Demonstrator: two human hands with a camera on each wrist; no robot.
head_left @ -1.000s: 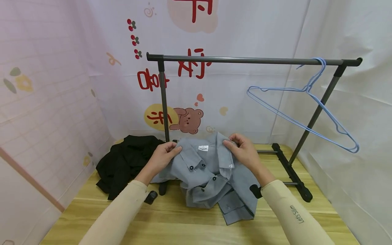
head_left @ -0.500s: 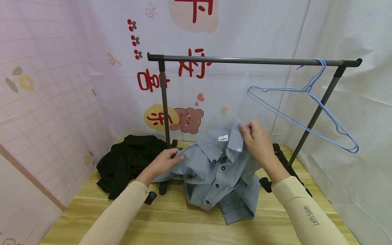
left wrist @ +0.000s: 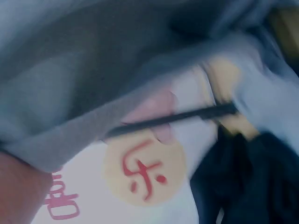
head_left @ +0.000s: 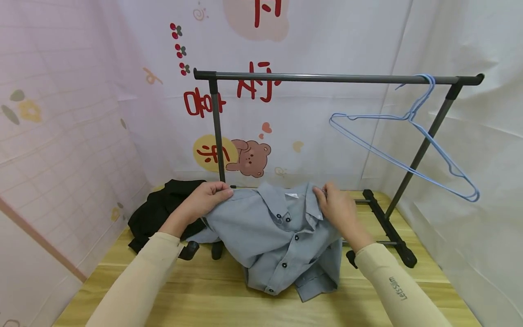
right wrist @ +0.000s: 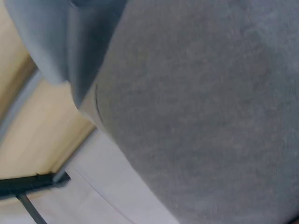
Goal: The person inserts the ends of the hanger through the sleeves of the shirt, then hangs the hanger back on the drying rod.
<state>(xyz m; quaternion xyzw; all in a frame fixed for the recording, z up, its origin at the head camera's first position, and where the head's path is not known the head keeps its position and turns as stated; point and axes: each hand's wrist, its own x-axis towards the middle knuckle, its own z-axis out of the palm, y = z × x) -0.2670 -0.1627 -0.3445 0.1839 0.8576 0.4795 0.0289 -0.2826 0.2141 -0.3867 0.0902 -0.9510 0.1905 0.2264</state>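
Left hand (head_left: 205, 198), head view: Your thumb and fingers pinch the grey shirt (head_left: 253, 231) at its shoulder, closed on the cloth in front of the rack's left post (head_left: 218, 131).
Right hand (head_left: 338, 209), head view: You grip the same shirt at the collar (head_left: 313, 206), thumb on the near side, fingers partly hidden behind the cloth.
Shirt, head view: Stretched between your two hands above the wooden table (head_left: 196, 299), it faces you with dark buttons (head_left: 284, 265) down the front, a white label (head_left: 292, 195) inside the neck and a cuff (head_left: 316, 287) low at the bottom.
Black garment (head_left: 153, 215), head view: It lies heaped on the table, partly behind your left forearm.
Blue hangers (head_left: 410, 117), head view: They hang near the right end of the rail (head_left: 306, 78), well apart from your hands.
Backdrop (head_left: 327, 50), head view: Red characters and a brown bear (head_left: 253, 159) decorate the white sheet behind the rack.
Cloth, left wrist view: Blurred grey fabric spans the top; part of your hand shows at lower left, its fingertips hidden.
Cloth, right wrist view: Grey fabric fills most of the frame; your finger position cannot be told from here.
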